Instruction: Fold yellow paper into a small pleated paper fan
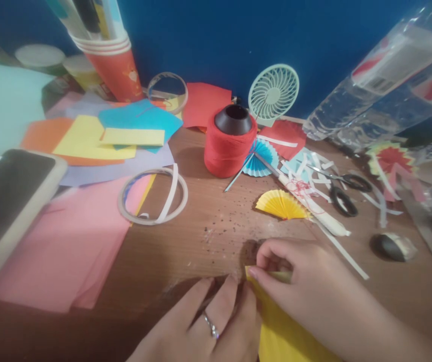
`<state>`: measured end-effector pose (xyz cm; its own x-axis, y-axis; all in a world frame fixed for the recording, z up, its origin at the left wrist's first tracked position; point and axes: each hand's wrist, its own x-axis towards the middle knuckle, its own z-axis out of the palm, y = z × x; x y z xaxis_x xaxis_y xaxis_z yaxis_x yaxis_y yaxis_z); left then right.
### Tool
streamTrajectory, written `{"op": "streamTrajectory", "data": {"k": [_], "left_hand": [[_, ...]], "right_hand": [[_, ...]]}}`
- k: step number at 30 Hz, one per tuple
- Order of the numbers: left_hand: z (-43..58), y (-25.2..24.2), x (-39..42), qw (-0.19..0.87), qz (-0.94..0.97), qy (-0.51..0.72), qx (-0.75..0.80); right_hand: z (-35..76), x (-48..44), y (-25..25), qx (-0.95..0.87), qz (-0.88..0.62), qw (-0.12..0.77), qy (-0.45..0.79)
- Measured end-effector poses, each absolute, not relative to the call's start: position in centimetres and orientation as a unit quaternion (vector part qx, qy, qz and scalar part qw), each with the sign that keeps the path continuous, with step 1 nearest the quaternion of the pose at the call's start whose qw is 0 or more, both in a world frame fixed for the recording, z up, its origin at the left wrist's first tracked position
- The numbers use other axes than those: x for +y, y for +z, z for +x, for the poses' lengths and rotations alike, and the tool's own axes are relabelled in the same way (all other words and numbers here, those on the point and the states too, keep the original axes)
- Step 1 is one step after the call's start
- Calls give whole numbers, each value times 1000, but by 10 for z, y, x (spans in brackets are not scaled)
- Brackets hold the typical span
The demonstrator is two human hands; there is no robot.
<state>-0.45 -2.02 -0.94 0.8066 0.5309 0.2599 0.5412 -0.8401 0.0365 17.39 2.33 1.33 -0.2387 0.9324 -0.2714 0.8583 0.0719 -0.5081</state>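
A sheet of yellow paper [289, 329] lies at the front edge of the view, partly covered by my hands. My right hand [306, 281] pinches its far edge between thumb and curled fingers, where a narrow strip looks folded over. Along the sheet's left side rests my left hand [216, 322], wearing a ring, its fingers stretched out and slightly apart; its thumb is hidden. Just beyond my right hand sits a small pleated yellow paper fan [282, 205].
A red thread spool [230, 143] stands mid-table. Black-handled scissors [346, 193], paper scraps and a glue gun-like white tool [319, 213] lie right. At left are a tape roll [184, 193], pink paper [61, 251], a phone [12, 201] and a red cup [116, 73]. Bottles [374, 80] stand behind.
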Motion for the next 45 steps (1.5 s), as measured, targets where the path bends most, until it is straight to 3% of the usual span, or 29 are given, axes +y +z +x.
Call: {"op": "streamTrajectory", "data": {"k": [12,21,45], "left_hand": [[-4,-10,-21,24,-951,-122,-283],[-4,-8,-20,20,-953,-115,-279],[-2,-5,-20,12,-958,-73,-277]], "right_hand": [[173,23,13,-729,-614,59,296],[172,32,22,-681,-630,26,371],[173,23,15,-725,-622,55,290]]}}
